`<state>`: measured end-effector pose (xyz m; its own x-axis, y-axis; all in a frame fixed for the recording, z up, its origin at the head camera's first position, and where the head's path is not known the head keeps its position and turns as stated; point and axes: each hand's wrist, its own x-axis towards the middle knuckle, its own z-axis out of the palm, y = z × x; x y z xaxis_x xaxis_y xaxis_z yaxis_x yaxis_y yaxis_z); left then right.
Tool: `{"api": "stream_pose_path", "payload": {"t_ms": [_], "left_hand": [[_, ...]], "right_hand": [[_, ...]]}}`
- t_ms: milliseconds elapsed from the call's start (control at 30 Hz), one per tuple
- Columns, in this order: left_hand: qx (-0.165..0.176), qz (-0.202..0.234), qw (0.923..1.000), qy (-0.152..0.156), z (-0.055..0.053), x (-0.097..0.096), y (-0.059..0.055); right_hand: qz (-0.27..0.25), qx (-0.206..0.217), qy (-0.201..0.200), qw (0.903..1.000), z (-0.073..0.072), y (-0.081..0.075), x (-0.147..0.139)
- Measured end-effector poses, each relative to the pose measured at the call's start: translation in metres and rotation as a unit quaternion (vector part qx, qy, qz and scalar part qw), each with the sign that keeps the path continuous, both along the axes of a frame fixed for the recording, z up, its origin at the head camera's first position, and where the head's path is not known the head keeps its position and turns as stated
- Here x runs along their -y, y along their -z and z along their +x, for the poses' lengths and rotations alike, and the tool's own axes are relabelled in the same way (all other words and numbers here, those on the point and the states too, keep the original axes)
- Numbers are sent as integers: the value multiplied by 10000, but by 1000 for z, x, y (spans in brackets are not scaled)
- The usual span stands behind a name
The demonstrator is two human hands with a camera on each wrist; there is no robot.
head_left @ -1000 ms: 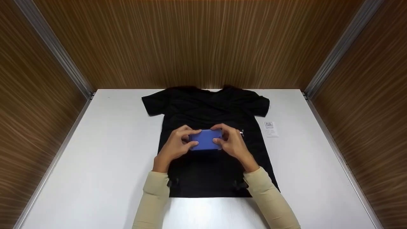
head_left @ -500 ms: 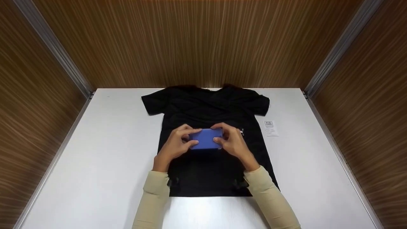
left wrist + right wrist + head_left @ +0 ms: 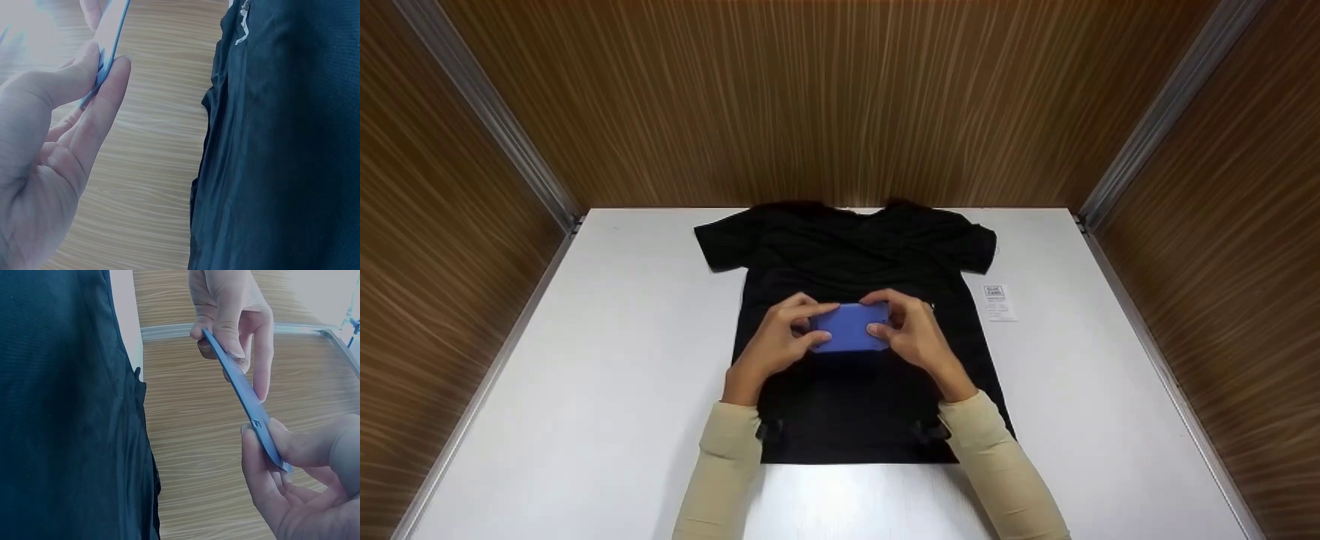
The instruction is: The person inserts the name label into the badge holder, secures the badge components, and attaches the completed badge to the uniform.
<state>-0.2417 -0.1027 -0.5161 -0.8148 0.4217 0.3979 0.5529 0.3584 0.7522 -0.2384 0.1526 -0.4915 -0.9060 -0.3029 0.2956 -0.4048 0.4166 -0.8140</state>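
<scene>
A flat blue rectangular case (image 3: 851,330) is held up between both hands above a black T-shirt (image 3: 825,255) that lies spread out. My left hand (image 3: 776,337) pinches its left end, thumb on the near face and forefinger along the top edge. At its right end my right hand (image 3: 915,334) does the same. Seen edge-on in the right wrist view, the blue case (image 3: 239,391) is thin, with a small slot-like mark on its side. What sort of case it is cannot be made out.
A white printed card (image 3: 999,304) lies on the white table (image 3: 622,360) just right of the shirt. Next to my right hand, a small pale thing (image 3: 932,306) is mostly hidden. Wood-grain panels (image 3: 825,105) enclose the back and sides.
Both hands and the blue case have shifted very slightly to the right. More of the small pale thing by my right hand is covered now.
</scene>
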Motion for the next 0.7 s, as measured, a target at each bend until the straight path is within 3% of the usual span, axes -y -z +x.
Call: {"api": "stream_pose_path", "payload": {"t_ms": [700], "left_hand": [[107, -29, 9999, -11, 0, 1, 0]], "right_hand": [[32, 256, -94, 9996, 1, -2, -3]]}}
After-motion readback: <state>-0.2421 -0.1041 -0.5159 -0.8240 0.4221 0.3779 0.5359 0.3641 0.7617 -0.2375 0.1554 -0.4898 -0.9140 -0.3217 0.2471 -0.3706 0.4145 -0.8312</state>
